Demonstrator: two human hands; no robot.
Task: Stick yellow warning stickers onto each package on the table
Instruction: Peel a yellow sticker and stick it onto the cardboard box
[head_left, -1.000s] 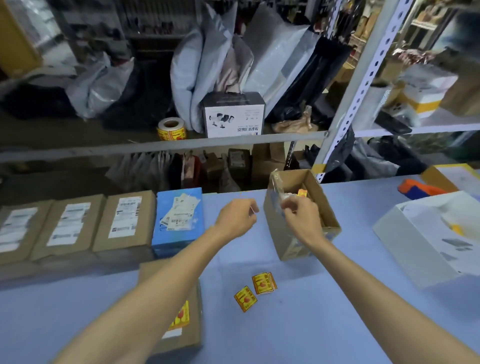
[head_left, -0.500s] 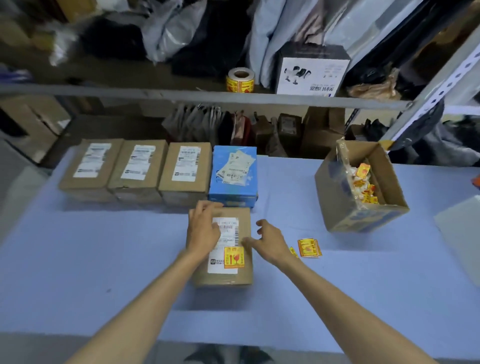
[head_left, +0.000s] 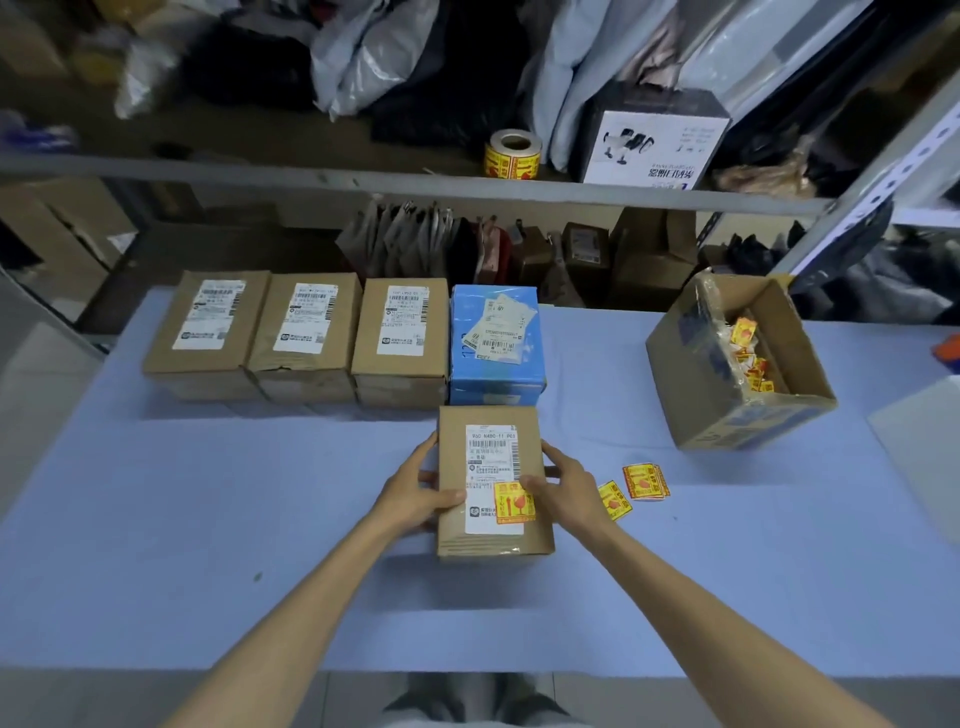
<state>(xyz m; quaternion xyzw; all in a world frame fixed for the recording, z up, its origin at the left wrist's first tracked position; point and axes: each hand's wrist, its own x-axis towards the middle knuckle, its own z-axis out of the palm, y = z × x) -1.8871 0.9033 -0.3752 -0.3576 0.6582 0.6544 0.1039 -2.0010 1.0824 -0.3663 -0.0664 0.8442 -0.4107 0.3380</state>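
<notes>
A brown cardboard package (head_left: 488, 540) lies in the middle of the blue table (head_left: 208, 519), with a white label and a yellow warning sticker (head_left: 513, 503) on its top. My left hand (head_left: 415, 493) grips its left side, thumb on top. My right hand (head_left: 566, 488) grips its right side, thumb by the sticker. Behind it stand three brown packages (head_left: 306, 332) and a blue package (head_left: 496, 343) in a row. Two loose yellow stickers (head_left: 644, 482) lie on the table to the right.
An open cardboard box (head_left: 727, 415) with several yellow stickers inside stands at the right. A sticker roll (head_left: 513, 153) and a white carton (head_left: 649, 140) sit on the shelf behind. A white box edge (head_left: 924, 441) shows at far right.
My hands left the open box at the right and came down onto the brown package; they now hold it by both sides. The view tilted down and left.
</notes>
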